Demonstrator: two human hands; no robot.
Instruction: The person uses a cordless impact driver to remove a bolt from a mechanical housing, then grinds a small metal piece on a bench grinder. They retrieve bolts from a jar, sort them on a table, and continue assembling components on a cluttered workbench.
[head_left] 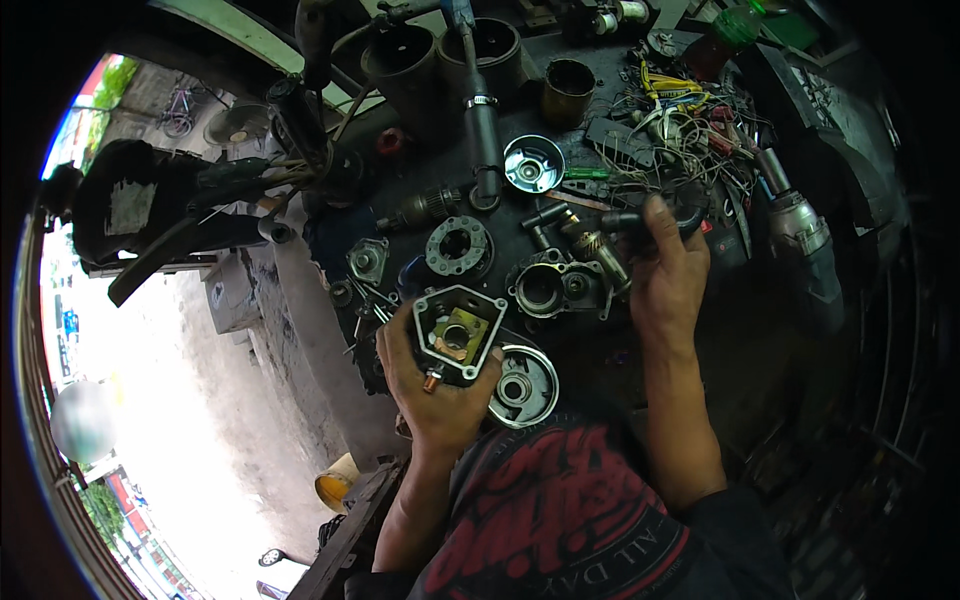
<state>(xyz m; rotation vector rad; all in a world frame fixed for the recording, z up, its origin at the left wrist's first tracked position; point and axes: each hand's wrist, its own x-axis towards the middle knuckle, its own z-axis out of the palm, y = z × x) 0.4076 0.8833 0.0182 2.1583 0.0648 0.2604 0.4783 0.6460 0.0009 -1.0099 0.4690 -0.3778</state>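
My left hand (pixel 432 390) is closed around a five-sided metal housing (pixel 462 335). Its open side faces up, showing a yellowish plate with a round hole inside, and a copper-coloured bolt (pixel 433 381) sticks out at its lower corner. On the right, my right hand (pixel 672 275) grips a dark, rounded tool (pixel 628 219) with the thumb on top; its exact kind is hard to make out. Beside the left hand sits a round metal end cover (pixel 524 386). Between the hands lies a metal casting (pixel 562 289) with a large round opening, near a cylindrical geared part (pixel 597 247).
Farther back are a ring-shaped part (pixel 459 248), a toothed shaft (pixel 432 207), a shiny metal cup (pixel 534 164) and a standing dark tube (pixel 483 140). Tangled wires and pliers (pixel 680 110) pile up at the back right, near a metal-nosed power tool (pixel 800 225). A bench vise (pixel 310 150) stands left.
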